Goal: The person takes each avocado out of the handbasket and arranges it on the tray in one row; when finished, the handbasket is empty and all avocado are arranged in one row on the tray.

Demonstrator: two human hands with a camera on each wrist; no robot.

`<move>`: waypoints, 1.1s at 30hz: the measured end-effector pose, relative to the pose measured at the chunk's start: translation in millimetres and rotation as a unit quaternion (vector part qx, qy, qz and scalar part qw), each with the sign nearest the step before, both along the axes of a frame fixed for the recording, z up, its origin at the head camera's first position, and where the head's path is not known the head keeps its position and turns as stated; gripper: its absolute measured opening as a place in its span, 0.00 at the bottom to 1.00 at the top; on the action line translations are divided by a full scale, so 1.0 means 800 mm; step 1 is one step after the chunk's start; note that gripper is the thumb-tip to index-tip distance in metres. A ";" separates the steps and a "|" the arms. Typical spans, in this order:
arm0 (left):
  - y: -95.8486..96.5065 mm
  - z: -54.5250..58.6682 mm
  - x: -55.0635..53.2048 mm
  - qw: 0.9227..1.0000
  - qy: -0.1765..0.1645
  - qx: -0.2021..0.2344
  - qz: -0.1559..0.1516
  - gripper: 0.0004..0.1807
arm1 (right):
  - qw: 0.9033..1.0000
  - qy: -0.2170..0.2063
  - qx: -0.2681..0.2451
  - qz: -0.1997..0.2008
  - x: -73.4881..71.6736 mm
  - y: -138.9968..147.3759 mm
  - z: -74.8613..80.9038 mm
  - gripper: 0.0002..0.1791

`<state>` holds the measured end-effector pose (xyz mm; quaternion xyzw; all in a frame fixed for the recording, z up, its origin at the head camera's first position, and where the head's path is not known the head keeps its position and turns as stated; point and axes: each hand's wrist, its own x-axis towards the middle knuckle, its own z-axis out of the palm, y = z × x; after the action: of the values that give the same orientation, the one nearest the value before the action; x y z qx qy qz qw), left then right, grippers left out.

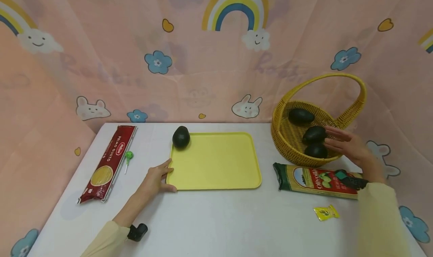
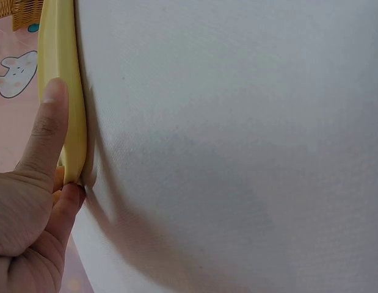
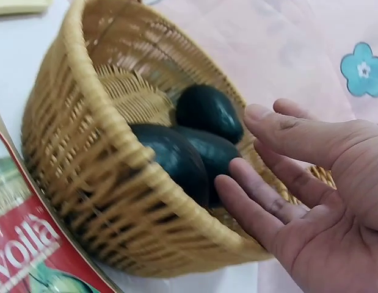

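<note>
My left hand (image 1: 156, 178) holds the near left corner of a yellow tray (image 1: 216, 161). In the left wrist view the thumb lies along the tray's side, with other fingers at its corner. A dark avocado (image 1: 181, 137) sits at the tray's far left corner. My right hand (image 1: 352, 146) reaches over the rim of a wicker basket (image 1: 282, 144). Its fingers are spread beside the avocados; contact is unclear. In the basket lie a back avocado (image 1: 301, 115), a middle avocado (image 1: 314, 134) and a front avocado (image 1: 316, 150).
A red pasta pack (image 1: 109, 163) and a green lollipop (image 1: 128, 156) lie left of the tray. In front of the basket is an Olivoilà pack (image 1: 314, 180), with a yellow wrapped candy (image 1: 326, 213) nearer. The basket's handle (image 1: 362, 93) arches above it.
</note>
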<state>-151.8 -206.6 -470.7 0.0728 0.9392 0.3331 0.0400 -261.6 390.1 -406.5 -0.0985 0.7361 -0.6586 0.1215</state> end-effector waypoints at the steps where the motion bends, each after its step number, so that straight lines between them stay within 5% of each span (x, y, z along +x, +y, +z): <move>1: 0.000 0.000 0.000 1.000 -0.002 0.001 0.003 0.40 | 1.000 -0.004 0.013 0.001 0.001 0.002 0.002 0.26; 10: 0.001 -0.001 0.000 1.000 0.010 0.000 -0.004 0.39 | 0.990 -0.009 0.134 0.035 -0.001 0.012 0.014 0.25; 14: 0.001 -0.002 0.001 1.000 0.012 0.002 -0.006 0.39 | 0.988 -0.015 0.141 0.054 -0.004 0.011 0.015 0.26; 20: -0.001 0.000 0.000 1.000 0.015 0.006 -0.004 0.40 | 0.989 -0.011 0.083 0.121 -0.008 0.004 0.015 0.30; 26: -0.003 -0.001 0.000 1.000 0.022 -0.007 -0.009 0.39 | 0.979 -0.029 -0.018 0.203 -0.013 -0.016 0.009 0.30; 33: 0.001 -0.003 0.000 1.000 0.014 0.016 -0.005 0.39 | 0.979 0.000 -0.104 0.175 -0.026 -0.063 -0.007 0.30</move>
<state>-151.6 -206.0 -473.5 0.0827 0.9339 0.3467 0.0278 -282.2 339.4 -411.7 -0.2377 0.6347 -0.7004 0.2240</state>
